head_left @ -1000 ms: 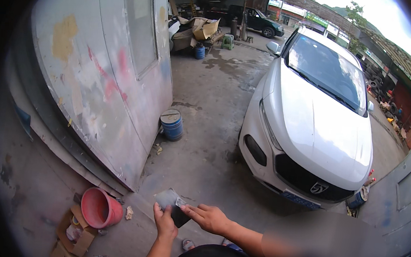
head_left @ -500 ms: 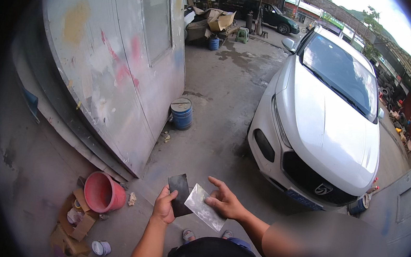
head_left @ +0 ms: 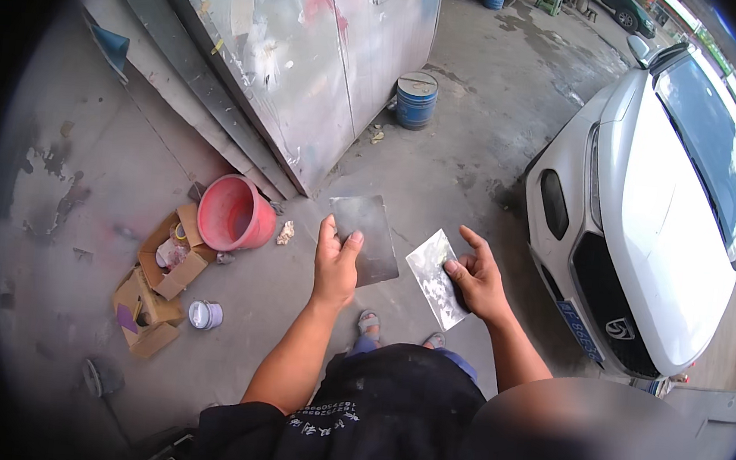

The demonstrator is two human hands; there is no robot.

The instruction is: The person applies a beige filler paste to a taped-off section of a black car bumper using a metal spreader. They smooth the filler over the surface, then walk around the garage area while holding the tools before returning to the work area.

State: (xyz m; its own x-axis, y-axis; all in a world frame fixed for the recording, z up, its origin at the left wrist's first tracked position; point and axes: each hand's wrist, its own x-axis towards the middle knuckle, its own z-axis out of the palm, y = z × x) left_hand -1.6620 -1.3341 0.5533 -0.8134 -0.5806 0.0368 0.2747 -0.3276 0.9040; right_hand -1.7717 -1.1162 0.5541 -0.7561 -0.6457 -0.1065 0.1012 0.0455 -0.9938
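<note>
Nearest, the black shirt (head_left: 410,406) carries white lettering and digits (head_left: 332,416) on its left part; just past it, above the floor (head_left: 248,320), the left hand (head_left: 336,266) grips a dark grey sheet (head_left: 371,241) at its left side, thumb on top, while the right hand (head_left: 480,284) pinches a pale, glossy sheet (head_left: 433,278), index finger pointing clear, the two sheets apart. Handling them well probably calls for a light, flat hold near the edges, so neither creases or slips. Farther off, right, the white car (head_left: 672,211) shows a lettered blue licence plate (head_left: 579,330) and a metallic emblem (head_left: 619,329) on its dark grille (head_left: 597,283).
</note>
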